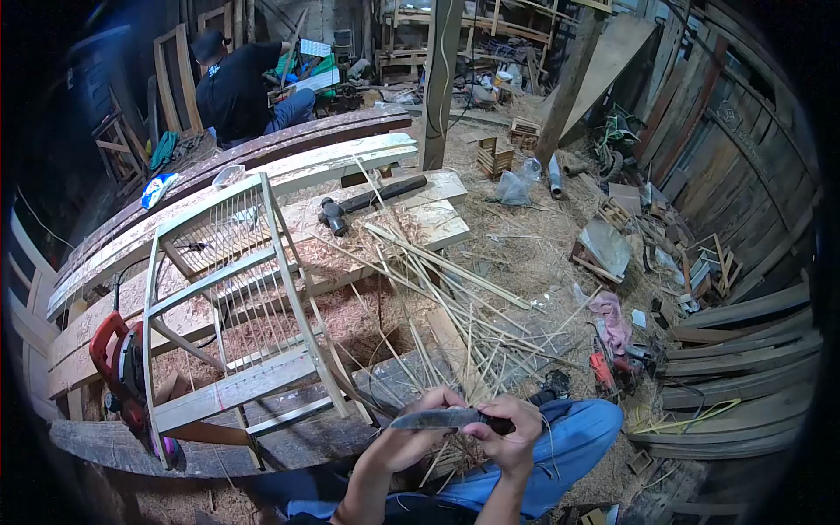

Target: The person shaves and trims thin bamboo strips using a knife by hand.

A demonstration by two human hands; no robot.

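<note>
My right hand (512,429) is closed around the dark handle of a knife (433,420), whose broad grey blade points left. My left hand (407,448) is just behind the blade with its fingers curled. The blade covers those fingertips, so what they pinch, if anything, is hidden. Thin wooden sticks (446,337) lie in a loose heap in front of both hands. Left of my hands, a wooden frame strung with thin rods (232,297) stands on the planks.
A hammer (372,199) rests on thick planks (437,219) beyond the sticks. At left is a red power tool (109,350). Another red tool (604,372) lies right of my knee. A person in dark clothes (236,87) sits at the back left. A post (440,87) rises mid-room.
</note>
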